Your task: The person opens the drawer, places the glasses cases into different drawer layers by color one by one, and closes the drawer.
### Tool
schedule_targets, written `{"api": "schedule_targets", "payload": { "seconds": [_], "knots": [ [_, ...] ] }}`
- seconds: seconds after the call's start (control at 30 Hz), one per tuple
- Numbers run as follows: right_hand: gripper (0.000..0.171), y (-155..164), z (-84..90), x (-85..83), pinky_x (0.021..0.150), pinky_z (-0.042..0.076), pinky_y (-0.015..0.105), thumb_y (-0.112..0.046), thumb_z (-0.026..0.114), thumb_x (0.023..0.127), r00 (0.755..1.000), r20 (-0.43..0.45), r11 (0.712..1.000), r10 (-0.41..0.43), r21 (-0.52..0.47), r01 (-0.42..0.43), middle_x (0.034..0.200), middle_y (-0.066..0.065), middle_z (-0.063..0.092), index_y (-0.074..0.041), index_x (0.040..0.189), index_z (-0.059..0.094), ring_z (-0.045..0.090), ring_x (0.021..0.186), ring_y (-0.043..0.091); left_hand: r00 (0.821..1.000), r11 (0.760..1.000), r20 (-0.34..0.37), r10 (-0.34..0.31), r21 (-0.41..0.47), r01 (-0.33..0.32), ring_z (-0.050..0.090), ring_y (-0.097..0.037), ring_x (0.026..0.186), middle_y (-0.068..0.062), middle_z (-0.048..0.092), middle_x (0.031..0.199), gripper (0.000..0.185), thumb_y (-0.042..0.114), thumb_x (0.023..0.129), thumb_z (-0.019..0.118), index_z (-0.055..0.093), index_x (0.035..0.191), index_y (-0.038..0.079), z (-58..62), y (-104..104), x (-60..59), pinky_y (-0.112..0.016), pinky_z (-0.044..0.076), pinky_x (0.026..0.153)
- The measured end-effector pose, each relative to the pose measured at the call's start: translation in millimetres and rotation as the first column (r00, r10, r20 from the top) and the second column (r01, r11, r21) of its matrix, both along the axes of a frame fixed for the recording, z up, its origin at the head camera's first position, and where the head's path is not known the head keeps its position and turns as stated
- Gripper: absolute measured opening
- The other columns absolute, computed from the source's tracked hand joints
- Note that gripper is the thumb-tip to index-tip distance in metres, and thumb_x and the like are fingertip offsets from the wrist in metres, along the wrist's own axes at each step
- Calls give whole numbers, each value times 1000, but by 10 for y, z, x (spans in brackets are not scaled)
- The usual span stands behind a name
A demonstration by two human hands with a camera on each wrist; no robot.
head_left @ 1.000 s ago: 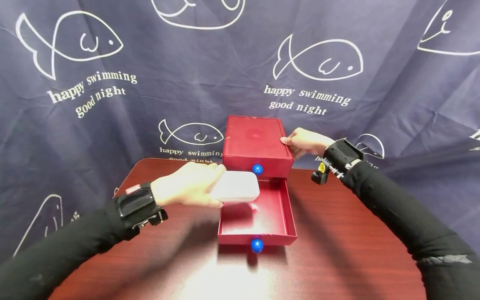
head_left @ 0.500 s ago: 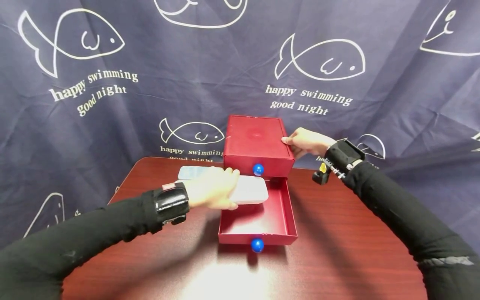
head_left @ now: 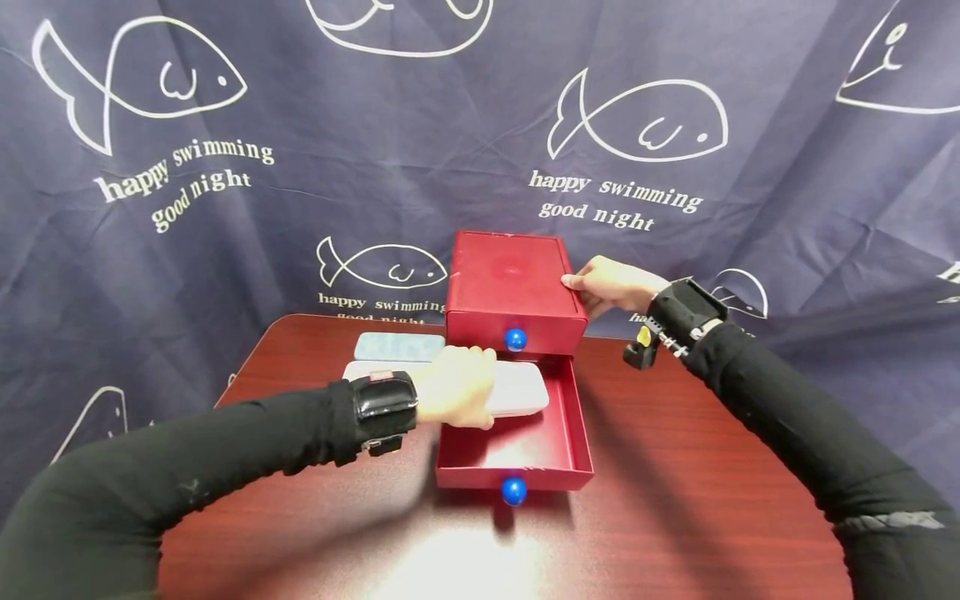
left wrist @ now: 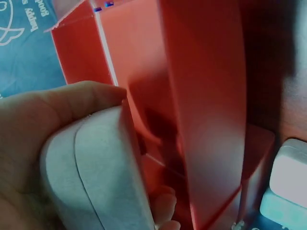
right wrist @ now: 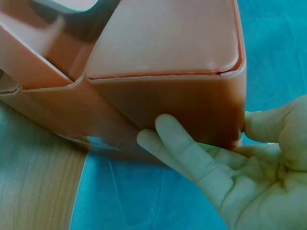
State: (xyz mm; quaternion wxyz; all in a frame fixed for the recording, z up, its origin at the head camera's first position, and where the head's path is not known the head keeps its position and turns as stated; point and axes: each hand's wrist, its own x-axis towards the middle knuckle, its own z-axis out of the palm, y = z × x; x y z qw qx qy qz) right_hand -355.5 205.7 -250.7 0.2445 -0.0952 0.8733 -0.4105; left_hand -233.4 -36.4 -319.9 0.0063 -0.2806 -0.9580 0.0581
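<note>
A red two-drawer box (head_left: 513, 279) stands at the table's far edge, its lower drawer (head_left: 573, 433) pulled out with nothing lying in it. My left hand (head_left: 468, 387) grips a white rounded case (head_left: 525, 390) and holds it over the drawer's back left part. In the left wrist view the thumb (left wrist: 62, 108) lies on top of the white case (left wrist: 103, 177), close to the red box (left wrist: 201, 96). My right hand (head_left: 603, 283) rests against the box's right side. Its straight fingers (right wrist: 192, 155) press flat on the red wall (right wrist: 168, 103).
Two more cases lie on the dark red table (head_left: 675, 500) left of the box, a pale blue one (head_left: 397, 346) and a white one (head_left: 358, 368). Blue knobs mark the upper drawer (head_left: 514, 339) and the lower drawer (head_left: 513, 491). A navy fish-print cloth (head_left: 300, 125) hangs behind.
My left hand has carried the white case to the right and lower, further over the open drawer, uncovering the two cases on the table. The right hand has stayed put.
</note>
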Motion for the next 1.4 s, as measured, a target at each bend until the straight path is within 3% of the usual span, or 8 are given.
{"api": "schedule_targets", "payload": {
  "seconds": [0.47,1.03,1.4],
  "knots": [
    [42,12,-37,-41,78,63,40,-19,47,108,1000,-5,1000,-19,9,19,83,6,74,18,126,58,73,73,17,1000,1000,7,-17,15,16,66,-27,82,-12,62,91,69,56,70,85,57,100,2,-131,106,-1,-40,59,71],
    [44,19,-25,-22,78,63,39,-20,48,108,1000,-2,1000,-9,-6,9,83,6,74,19,127,57,73,73,16,997,999,77,-25,28,23,66,-28,93,-13,64,97,52,38,77,83,58,105,2,-181,142,-148,-42,59,82],
    [42,10,-32,-42,77,63,37,-20,46,109,1000,-8,1000,-6,15,6,81,5,73,17,123,60,73,72,17,985,997,159,66,-40,-60,64,-29,104,-14,63,109,63,44,80,83,57,117,0,-182,201,-200,-41,57,90]
  ]
}}
